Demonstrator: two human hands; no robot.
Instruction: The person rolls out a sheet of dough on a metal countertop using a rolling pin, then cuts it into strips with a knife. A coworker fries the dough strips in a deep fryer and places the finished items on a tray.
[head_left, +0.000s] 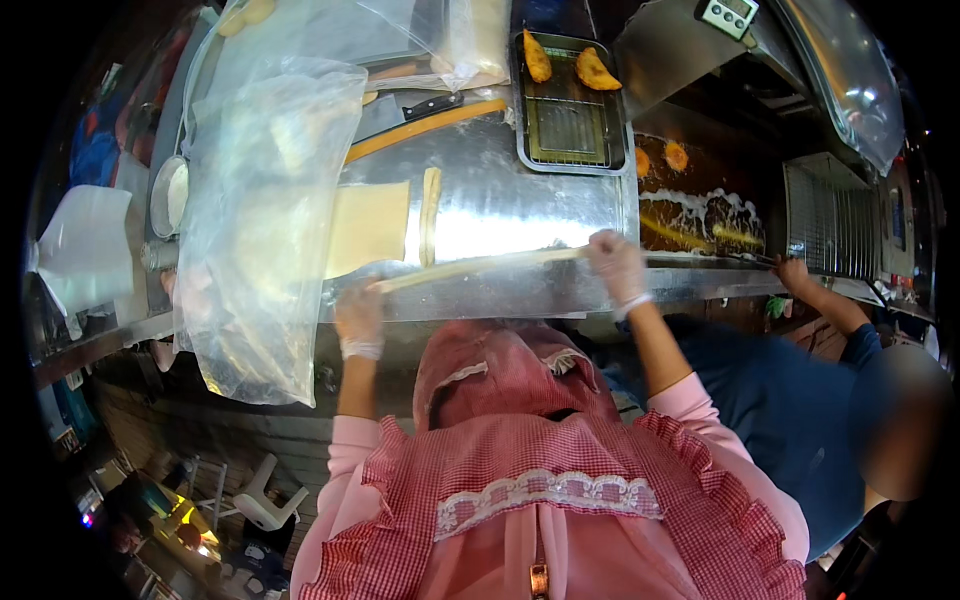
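A long strip of dough (487, 265) stretches between my hands above the front edge of the metal worktop (480, 157). My left hand (360, 315), in a clear plastic glove, grips its left end. The right end is pinched in my gloved right hand (616, 271), close to the fryer. Just beyond the strip, a shorter dough strip (430, 216) lies on the metal. To its left is a flat dough sheet (369, 225), partly covered by a large clear plastic sheet (277, 210).
A rack tray (574, 161) holds two fried pastries (598, 69). Pieces fry in bubbling oil (697, 195) at the right, where a co-worker's hand (792, 274) holds a thin tool. A knife (433, 106) lies by a wooden stick (427, 129). A timer (729, 15) sits above the fryer.
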